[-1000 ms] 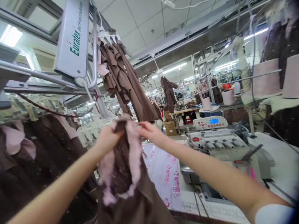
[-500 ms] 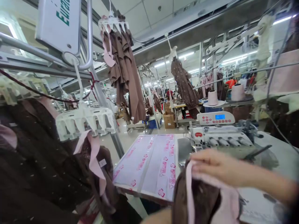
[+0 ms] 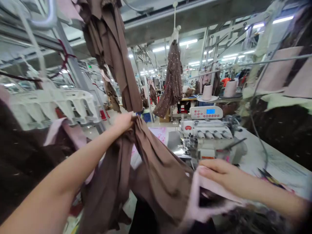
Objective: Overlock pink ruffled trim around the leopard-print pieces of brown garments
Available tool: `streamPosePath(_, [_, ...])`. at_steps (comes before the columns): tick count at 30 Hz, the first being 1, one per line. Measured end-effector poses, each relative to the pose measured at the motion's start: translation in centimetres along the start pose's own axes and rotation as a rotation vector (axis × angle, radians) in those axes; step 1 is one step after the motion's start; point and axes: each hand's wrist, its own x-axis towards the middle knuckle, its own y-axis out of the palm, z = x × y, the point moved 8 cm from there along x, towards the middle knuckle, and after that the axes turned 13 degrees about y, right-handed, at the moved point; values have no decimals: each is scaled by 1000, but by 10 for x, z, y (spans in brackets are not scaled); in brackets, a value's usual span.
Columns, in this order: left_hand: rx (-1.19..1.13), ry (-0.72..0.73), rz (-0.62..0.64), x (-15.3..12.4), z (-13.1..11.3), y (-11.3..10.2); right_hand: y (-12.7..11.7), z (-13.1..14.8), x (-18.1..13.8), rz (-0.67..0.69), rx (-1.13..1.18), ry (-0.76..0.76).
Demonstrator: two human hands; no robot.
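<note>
While L hand grips brown garment, fingers closed, R hand pinches its pink trim betw. thumb and fingers. Garment hangs betw. hands, before near edge of table; sewing m/c on table.

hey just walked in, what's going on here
A person is holding up a brown garment with both hands. The left hand grips a gathered part of it, and the right hand holds its pink edging lower down, with brown cloth stretching between. A sewing machine stands on the table beyond, and a white clip hanger hangs to the left.
</note>
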Motion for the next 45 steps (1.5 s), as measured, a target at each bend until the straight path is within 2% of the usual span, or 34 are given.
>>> streamPosePath(2, [26, 66, 36, 17, -8, 29, 38, -14, 16, 10, 127, 72])
streamPosePath(3, [31, 96, 74, 14, -13, 50, 53, -23, 25, 9, 211, 95])
streamPosePath(5, [2, 150, 221, -14, -18, 101, 71, -43, 42, -34, 382, 128])
streamPosePath(7, [-97, 182, 405, -59, -13, 147, 79, -62, 54, -94, 479, 150])
streamPosePath(10, [-269, 89, 496, -112, 15, 181, 80, -71, 61, -167, 427, 142])
streamPosePath(12, [-368, 16, 523, -128, 33, 190, 78, -64, 62, -178, 318, 108])
streamPosePath(14, [-476, -21, 529, -131, 41, 190, 75, -52, 61, -170, 237, 81])
streamPosePath(16, [-586, -76, 464, -125, 45, 180, 76, -43, 62, -112, 219, 93])
streamPosePath(19, [-751, -192, 372, -119, 55, 153, 90, -37, 62, 97, 285, 135])
streamPosePath(21, [-798, -237, 384, -117, 64, 137, 103, -33, 61, 232, 341, 131])
streamPosePath(23, [-799, -256, 463, -118, 71, 130, 113, -29, 64, 282, 377, 118])
streamPosePath(26, [-807, -272, 545, -120, 75, 131, 123, -26, 74, 259, 416, 149])
streamPosePath(29, [-740, -269, 516, -120, 75, 127, 135, -23, 78, 368, 386, 212])
streamPosePath(31, [-603, -231, 454, -117, 76, 115, 135, -23, 76, 420, 373, 222])
streamPosePath(33, [-460, -166, 381, -112, 77, 99, 126, -27, 73, 363, 415, 225])
streamPosePath(35, [-389, -110, 370, -109, 76, 93, 116, -33, 70, 264, 437, 227])
streamPosePath(36, [-385, -91, 406, -108, 75, 96, 115, -34, 69, 228, 417, 216])
streamPosePath(41, [-427, -47, 749, -114, 56, 135, 112, -15, 68, 33, 148, 42])
streamPosePath(43, [-460, -57, 781, -115, 50, 142, 111, -12, 70, -2, 108, 41])
streamPosePath(45, [-518, -91, 762, -115, 49, 143, 111, -16, 72, 32, 146, 92])
